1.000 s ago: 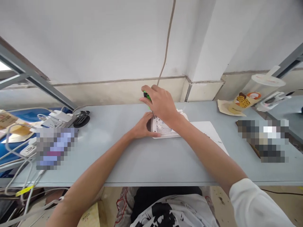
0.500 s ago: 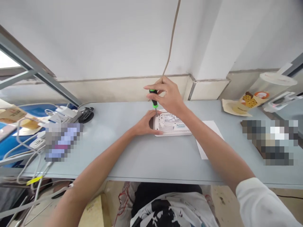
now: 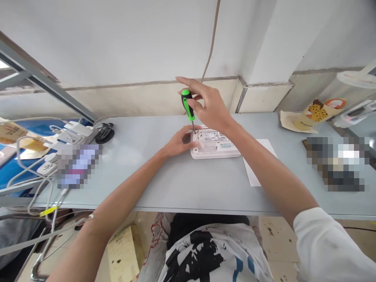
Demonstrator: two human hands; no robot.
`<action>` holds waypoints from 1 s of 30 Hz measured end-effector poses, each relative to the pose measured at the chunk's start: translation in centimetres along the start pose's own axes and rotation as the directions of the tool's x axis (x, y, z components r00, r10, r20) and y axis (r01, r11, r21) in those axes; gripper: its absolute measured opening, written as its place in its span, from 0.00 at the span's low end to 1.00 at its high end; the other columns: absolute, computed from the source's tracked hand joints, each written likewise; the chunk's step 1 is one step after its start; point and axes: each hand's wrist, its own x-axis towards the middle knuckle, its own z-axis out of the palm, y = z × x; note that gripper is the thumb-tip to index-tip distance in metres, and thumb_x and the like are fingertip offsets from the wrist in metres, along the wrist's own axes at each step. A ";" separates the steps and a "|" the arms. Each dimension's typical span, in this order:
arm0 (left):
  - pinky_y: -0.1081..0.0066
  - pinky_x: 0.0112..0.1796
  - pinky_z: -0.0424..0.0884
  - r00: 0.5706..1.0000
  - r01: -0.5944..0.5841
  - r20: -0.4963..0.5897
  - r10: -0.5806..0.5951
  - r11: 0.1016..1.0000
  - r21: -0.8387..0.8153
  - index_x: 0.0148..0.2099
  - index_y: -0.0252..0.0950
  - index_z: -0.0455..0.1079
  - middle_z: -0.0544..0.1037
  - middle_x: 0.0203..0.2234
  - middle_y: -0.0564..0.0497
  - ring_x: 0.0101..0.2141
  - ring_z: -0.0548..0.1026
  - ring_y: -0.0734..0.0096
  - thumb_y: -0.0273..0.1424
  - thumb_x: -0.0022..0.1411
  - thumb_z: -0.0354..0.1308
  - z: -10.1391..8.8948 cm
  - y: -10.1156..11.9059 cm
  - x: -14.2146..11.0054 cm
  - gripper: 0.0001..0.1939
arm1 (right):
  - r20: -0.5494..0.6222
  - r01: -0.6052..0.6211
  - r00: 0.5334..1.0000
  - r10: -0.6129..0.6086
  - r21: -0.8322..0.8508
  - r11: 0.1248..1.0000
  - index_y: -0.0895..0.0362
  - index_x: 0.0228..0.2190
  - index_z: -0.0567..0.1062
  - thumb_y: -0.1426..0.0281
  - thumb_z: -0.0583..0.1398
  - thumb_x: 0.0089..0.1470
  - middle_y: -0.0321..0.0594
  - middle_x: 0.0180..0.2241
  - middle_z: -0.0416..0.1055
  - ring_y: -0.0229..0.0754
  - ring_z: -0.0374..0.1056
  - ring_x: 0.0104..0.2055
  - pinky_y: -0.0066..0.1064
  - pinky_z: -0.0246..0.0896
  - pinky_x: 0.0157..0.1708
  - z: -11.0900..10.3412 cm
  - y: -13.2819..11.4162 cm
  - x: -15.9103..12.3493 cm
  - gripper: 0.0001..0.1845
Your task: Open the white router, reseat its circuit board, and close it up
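Observation:
A white router-like box [image 3: 216,145] lies bottom up on the grey table [image 3: 182,184], its vented underside and label showing. My left hand [image 3: 178,143] grips its left end, fingers curled round the edge. My right hand [image 3: 210,107] pinches a green and black screwdriver [image 3: 188,107] held nearly upright, with the index finger stretched out above the handle. The tip of the screwdriver rests on the box's far left corner.
A white sheet of paper [image 3: 258,164] lies under my right forearm. White chargers and cables [image 3: 67,137] pile up at the left beside a metal frame. A paper bag and cup [image 3: 317,111] stand at the far right. A cable [image 3: 211,43] hangs down the wall.
My right hand has loosened from covering the screwdriver handle to a fingertip pinch, so the green handle now shows in full. The view has shifted a little; the box and left hand stay put.

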 end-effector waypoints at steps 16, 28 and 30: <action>0.59 0.52 0.72 0.897 -0.013 -0.442 0.027 0.999 0.034 0.41 0.41 0.82 0.84 0.39 0.49 0.44 0.80 0.61 0.37 0.62 0.66 1.1 1.1 1.0 0.07 | -0.056 0.195 0.973 -0.226 -0.329 0.924 0.52 0.51 0.81 0.68 0.52 0.71 0.45 0.47 0.79 0.52 0.71 0.53 0.49 0.68 0.54 -0.6 -0.6 -0.3 0.19; 0.58 0.52 0.72 0.981 -0.013 -0.195 0.015 1.000 0.014 0.39 0.41 0.82 0.85 0.38 0.49 0.44 0.80 0.59 0.42 0.60 0.69 -1.9 1.7 2.5 0.11 | -0.061 0.149 0.980 -0.190 -0.409 0.900 0.56 0.48 0.83 0.69 0.55 0.67 0.46 0.50 0.81 0.53 0.74 0.55 0.49 0.69 0.54 -2.0 -1.2 -0.2 0.17; 0.58 0.54 0.71 0.979 -0.013 -0.202 0.007 1.000 -0.026 0.40 0.41 0.83 0.85 0.42 0.48 0.47 0.80 0.57 0.43 0.63 0.67 -1.8 1.8 2.3 0.12 | -0.061 0.153 0.978 -0.197 -0.430 0.890 0.55 0.48 0.83 0.69 0.56 0.67 0.47 0.50 0.81 0.53 0.73 0.54 0.49 0.70 0.52 -2.2 -1.4 -0.3 0.17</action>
